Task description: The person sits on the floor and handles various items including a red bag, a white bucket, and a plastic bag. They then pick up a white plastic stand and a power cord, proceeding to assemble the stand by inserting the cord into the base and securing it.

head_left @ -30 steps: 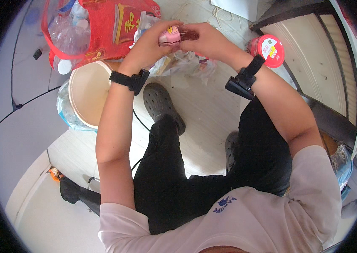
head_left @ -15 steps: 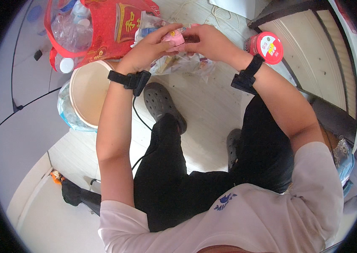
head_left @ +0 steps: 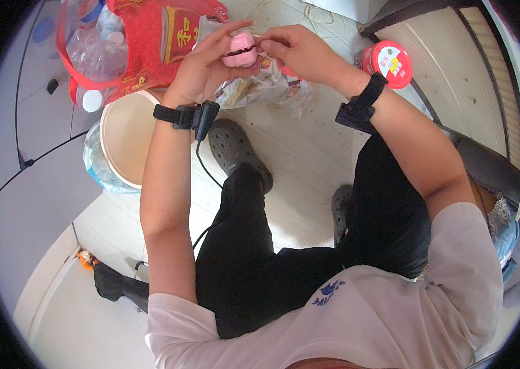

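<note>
My left hand [head_left: 206, 66] grips a small rounded pink object [head_left: 239, 50] between thumb and fingers. A dark gap runs across the middle of this object; its exact kind is unclear. Close to its right side, my right hand [head_left: 297, 52] has thumb and forefinger pinched together, and whatever lies between them is too small to name. Below both hands, a clear plastic bag [head_left: 266, 89] with mixed wrappers lies on the floor. Each wrist wears a black strap with a small box.
At the upper left stands a red bag [head_left: 149, 46] with plastic bottles, and below it a beige bin [head_left: 127, 138] with a plastic liner. A red round tub [head_left: 392, 64] sits at the upper right beside a dark-framed panel [head_left: 456, 80]. Grey clogs [head_left: 235, 147] are on my feet.
The pink object has moved slightly left and turned, showing its dark gap. My right hand has drawn a little away from it, fingers pinched.
</note>
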### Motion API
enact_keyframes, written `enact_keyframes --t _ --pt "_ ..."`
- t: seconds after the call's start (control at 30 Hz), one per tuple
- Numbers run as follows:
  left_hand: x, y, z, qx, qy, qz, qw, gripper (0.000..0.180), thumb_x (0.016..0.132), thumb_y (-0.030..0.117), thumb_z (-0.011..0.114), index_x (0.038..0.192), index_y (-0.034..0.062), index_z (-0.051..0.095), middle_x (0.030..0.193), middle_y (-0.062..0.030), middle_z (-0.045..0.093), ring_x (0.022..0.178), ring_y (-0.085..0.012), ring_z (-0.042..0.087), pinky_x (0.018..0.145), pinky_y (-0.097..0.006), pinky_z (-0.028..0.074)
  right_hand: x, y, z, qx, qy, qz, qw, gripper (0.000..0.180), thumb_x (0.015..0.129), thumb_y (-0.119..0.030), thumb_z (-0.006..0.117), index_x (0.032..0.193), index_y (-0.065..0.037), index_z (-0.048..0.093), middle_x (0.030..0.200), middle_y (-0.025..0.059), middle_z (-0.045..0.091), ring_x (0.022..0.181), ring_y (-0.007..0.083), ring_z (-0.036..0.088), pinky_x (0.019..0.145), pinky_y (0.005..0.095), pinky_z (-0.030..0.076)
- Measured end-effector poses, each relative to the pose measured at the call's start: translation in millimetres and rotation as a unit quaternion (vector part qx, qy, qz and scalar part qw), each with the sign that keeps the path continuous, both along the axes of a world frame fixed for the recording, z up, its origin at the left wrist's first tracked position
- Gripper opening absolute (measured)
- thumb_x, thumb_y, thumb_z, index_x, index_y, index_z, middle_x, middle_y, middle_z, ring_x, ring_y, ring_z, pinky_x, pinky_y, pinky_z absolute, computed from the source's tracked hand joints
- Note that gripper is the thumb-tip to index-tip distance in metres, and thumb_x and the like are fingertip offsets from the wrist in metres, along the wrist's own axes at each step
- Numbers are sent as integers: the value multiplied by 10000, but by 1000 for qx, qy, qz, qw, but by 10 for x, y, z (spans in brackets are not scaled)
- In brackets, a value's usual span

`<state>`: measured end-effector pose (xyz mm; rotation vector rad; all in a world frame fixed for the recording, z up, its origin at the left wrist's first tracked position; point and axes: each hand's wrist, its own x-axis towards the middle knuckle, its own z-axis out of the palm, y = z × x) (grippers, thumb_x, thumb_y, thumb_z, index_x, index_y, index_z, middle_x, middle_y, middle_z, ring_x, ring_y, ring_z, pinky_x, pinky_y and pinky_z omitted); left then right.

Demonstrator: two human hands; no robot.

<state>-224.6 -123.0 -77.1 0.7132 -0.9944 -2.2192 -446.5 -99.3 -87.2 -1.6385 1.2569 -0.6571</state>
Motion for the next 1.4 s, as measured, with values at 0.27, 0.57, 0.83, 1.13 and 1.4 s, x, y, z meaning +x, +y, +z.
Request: enact_keyframes --t 0.27,0.57,0.83,1.13,1.4 --pt "46 -93 -75 50 116 33 991 476 1005 254 447 1387 -30 432 1312 -187 552 1169 -323 598 1013 -438 484 101 39 223 -17 -91 -29 995 317 965 -270 512 1063 -12 668 853 175 690 754 275 667 732 376 515" --pt "-97 -54 -109 -136 44 66 988 653 856 160 732 1417 24 427 1342 -117 547 1206 -250 565 1043 -394 465 86 -39 218 -69 -79 -64 992 319 968 -293 531 975 -15 687 692 134 646 597 223 628 631 367 503" --pt "-139 -99 2 -261 -137 71 953 692 727 -8 821 1354 23 530 1275 -81 605 1142 -184 599 982 -317 506 55 -62 167 -81 -72 -63 992 304 963 -296 552 972 -26 692 700 148 643 600 245 645 601 365 495" --pt "-176 -59 45 -321 -152 101 929 548 750 -4 816 1261 -1 620 1191 -83 662 1049 -150 636 913 -293 533 17 -70 163 -49 -52 -63 996 318 943 -321 571 949 -27 691 714 166 642 606 279 613 620 389 483" --pt "-177 -21 88 -326 -197 82 921 480 779 27 803 1230 -13 645 1143 -86 687 984 -128 646 873 -274 534 -24 -61 159 -56 -39 -54 996 322 938 -321 592 963 -22 709 763 163 676 664 231 632 649 358 486"
